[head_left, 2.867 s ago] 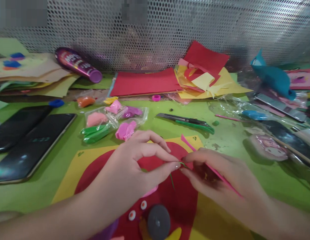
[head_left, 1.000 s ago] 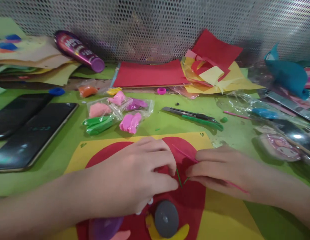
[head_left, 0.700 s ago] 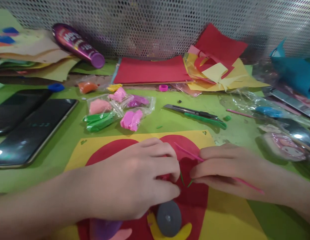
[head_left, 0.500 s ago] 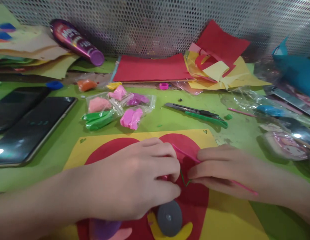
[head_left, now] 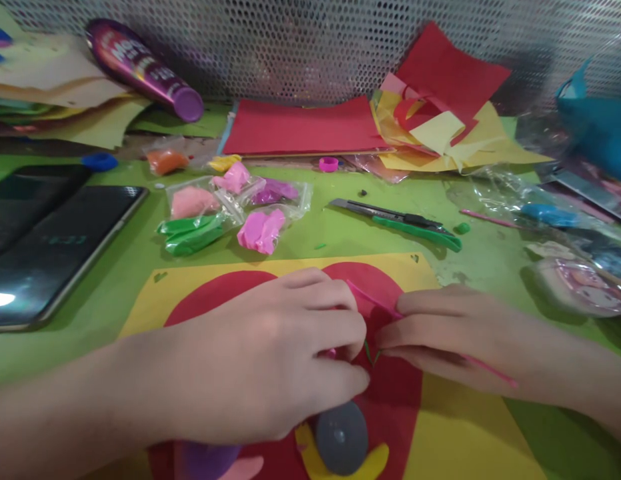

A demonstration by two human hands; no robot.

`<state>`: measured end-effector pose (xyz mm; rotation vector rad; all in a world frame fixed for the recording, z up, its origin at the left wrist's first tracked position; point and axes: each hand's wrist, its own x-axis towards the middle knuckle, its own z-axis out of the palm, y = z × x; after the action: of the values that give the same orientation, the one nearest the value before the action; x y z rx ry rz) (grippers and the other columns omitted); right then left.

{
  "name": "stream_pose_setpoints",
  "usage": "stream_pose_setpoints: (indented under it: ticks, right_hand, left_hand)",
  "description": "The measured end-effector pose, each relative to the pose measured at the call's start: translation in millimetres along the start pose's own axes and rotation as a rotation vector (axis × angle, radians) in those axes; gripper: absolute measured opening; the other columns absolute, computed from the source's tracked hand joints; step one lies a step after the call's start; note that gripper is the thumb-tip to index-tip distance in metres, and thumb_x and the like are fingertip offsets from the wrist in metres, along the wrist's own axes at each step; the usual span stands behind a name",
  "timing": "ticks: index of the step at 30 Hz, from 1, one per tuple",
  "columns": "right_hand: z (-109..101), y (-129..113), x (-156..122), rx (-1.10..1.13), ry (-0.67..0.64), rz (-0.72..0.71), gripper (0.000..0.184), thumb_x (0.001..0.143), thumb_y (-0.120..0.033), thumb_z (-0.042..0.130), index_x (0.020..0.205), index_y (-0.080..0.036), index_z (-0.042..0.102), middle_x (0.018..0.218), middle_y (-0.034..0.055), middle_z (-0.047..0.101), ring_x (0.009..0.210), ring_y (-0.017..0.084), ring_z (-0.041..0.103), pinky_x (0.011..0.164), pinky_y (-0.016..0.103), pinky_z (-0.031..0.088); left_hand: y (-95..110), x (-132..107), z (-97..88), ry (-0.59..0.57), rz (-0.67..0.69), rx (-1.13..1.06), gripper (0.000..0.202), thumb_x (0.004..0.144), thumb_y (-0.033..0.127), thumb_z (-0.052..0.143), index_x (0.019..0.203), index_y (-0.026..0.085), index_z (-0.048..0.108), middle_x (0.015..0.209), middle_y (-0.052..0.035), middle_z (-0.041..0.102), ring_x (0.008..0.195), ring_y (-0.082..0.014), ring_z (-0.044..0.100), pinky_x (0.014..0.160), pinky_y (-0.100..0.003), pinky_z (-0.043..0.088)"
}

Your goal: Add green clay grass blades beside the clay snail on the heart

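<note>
Green table [head_left: 490, 267], cutter [head_left: 397, 221] beyond the yellow sheet [head_left: 470, 430]. My left hand [head_left: 280, 347] curls over the red heart [head_left: 395, 400] (I can't tell whether it pinches anything); my right hand [head_left: 450, 333], fingers pressed together, holds a pink stick [head_left: 369, 298]. The green strip [head_left: 369, 353] shows between them.
</note>
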<state>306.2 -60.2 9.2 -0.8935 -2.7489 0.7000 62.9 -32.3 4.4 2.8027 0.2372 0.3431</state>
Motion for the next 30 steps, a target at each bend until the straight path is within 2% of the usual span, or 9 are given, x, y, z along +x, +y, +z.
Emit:
stream_pose_setpoints:
  ticks: [6, 11, 19, 24, 30]
  right_hand:
    - [2.0, 0.1, -1.3, -0.013, -0.009, 0.000, 0.020, 0.101, -0.022, 0.040, 0.100, -0.020, 0.059, 0.083, 0.0008, 0.058, 0.069, 0.012, 0.055, 0.059, 0.023, 0.039]
    - [3.4, 0.6, -1.5, -0.046, -0.012, -0.014, 0.020, 0.101, -0.022, 0.039, 0.099, -0.020, 0.059, 0.083, 0.0007, 0.058, 0.069, 0.012, 0.055, 0.060, 0.023, 0.039]
    - [6.3, 0.1, -2.9, -0.064, -0.012, 0.007, 0.019, 0.102, -0.023, 0.039, 0.104, -0.020, 0.058, 0.091, 0.0017, 0.061, 0.078, 0.014, 0.060, 0.066, 0.025, 0.043]
    - [4.6, -1.7, -2.4, -0.059, 0.004, 0.009, 0.023, 0.102, -0.024, 0.036, 0.107, -0.021, 0.058, 0.094, 0.0020, 0.062, 0.081, 0.014, 0.061, 0.070, 0.025, 0.046]
    - [-0.3, -7.5, -0.5, -0.022, 0.000, 0.089, 0.020, 0.097, -0.018, 0.042, 0.105, -0.021, 0.060, 0.089, -0.0001, 0.062, 0.076, 0.013, 0.060, 0.067, 0.023, 0.046]
  left_hand:
    - [2.8, -0.4, 0.9, 0.012, -0.001, 0.019, 0.041, 0.091, 0.008, 0.031, 0.090, 0.020, 0.070, 0.079, -0.0034, 0.057, 0.077, -0.0181, 0.046, 0.071, -0.031, 0.041]
    - [3.6, 1.4, 1.4, 0.016, -0.024, 0.039, 0.042, 0.093, 0.011, 0.030, 0.085, 0.019, 0.070, 0.077, -0.0033, 0.054, 0.076, -0.0180, 0.043, 0.069, -0.031, 0.039]
    - [6.1, 1.4, 5.1, 0.021, -0.071, 0.058, 0.049, 0.093, 0.006, 0.023, 0.081, 0.019, 0.069, 0.077, -0.0013, 0.051, 0.076, -0.0157, 0.042, 0.073, -0.030, 0.037]
    - [1.8, -1.6, 10.2, 0.095, -0.004, 0.055, 0.037, 0.095, 0.012, 0.033, 0.081, 0.018, 0.067, 0.076, -0.0008, 0.048, 0.076, -0.0164, 0.040, 0.070, -0.031, 0.037]
    - [2.2, -1.6, 8.3, 0.054, 0.001, 0.065, 0.028, 0.091, 0.008, 0.041, 0.077, 0.016, 0.064, 0.077, -0.0014, 0.047, 0.076, -0.0173, 0.041, 0.069, -0.032, 0.038]
